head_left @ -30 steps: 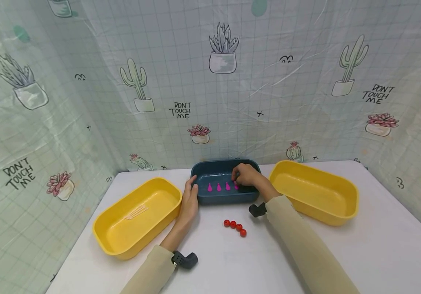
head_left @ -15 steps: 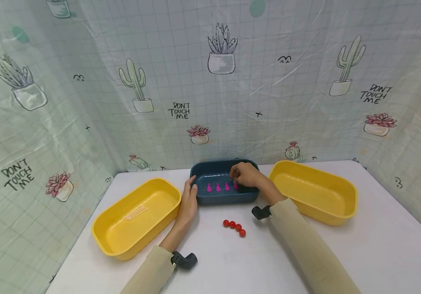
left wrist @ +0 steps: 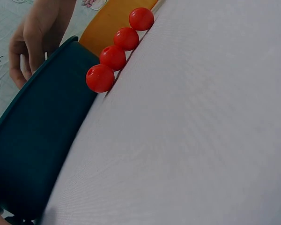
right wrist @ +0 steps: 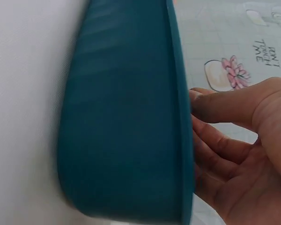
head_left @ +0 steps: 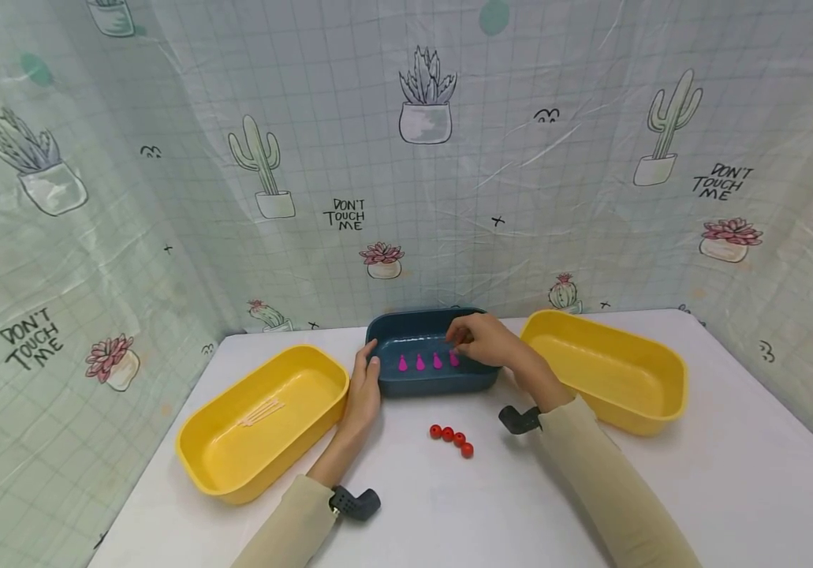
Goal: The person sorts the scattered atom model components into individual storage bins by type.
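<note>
A dark blue tray stands at the back, holding several small magenta, pear-shaped pieces in a row. My left hand rests against its left end with fingers straight, fingertips at the rim. Inside the right part of the tray, my right hand hovers with loosely bent fingers, thumb close over the rightmost piece. The right wrist view shows that thumb and fingers apart behind the tray's wall, which hides the fingertips. Several red beads lie in a bent line in front of the tray.
A yellow tray at left holds several thin pale sticks. Another yellow tray sits at right, beside my right wrist. A patterned sheet rises behind the white table.
My right hand draws back a little to the right, and its fingers loosen, leaving more of the rightmost magenta piece visible. The left hand stays at the tray. The head view shifts slightly.
</note>
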`<action>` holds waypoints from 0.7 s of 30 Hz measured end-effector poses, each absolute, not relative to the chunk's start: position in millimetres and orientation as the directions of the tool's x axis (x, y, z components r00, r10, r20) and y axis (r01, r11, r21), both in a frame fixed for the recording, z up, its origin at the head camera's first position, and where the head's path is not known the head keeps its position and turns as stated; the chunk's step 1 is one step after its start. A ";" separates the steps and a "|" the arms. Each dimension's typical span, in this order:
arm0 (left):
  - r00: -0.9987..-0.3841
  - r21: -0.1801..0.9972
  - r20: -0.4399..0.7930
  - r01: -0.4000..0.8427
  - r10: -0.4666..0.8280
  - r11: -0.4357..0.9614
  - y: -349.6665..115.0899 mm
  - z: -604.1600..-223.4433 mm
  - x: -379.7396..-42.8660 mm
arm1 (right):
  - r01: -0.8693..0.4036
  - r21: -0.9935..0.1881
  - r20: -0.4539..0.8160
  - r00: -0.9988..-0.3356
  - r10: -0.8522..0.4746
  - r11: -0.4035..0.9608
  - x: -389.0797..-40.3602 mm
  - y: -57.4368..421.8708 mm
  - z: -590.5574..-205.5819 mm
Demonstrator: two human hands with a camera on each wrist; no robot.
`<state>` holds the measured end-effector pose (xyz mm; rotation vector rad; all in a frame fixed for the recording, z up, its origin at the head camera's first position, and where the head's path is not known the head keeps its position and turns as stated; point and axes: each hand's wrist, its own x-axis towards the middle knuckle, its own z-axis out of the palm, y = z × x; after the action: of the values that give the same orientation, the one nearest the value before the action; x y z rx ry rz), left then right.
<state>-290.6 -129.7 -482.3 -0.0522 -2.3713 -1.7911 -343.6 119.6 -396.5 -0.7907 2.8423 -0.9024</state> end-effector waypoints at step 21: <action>-0.982 0.954 0.159 0.128 -0.098 0.272 -128.4 -485.3 -292.8 | -0.437 -0.518 0.170 -0.895 -0.412 0.735 -291.3 192.5 -369.3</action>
<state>-292.8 -128.4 -485.3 -0.0280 -2.3506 -1.7899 -291.3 192.5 -369.3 -0.7260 2.9668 -0.9037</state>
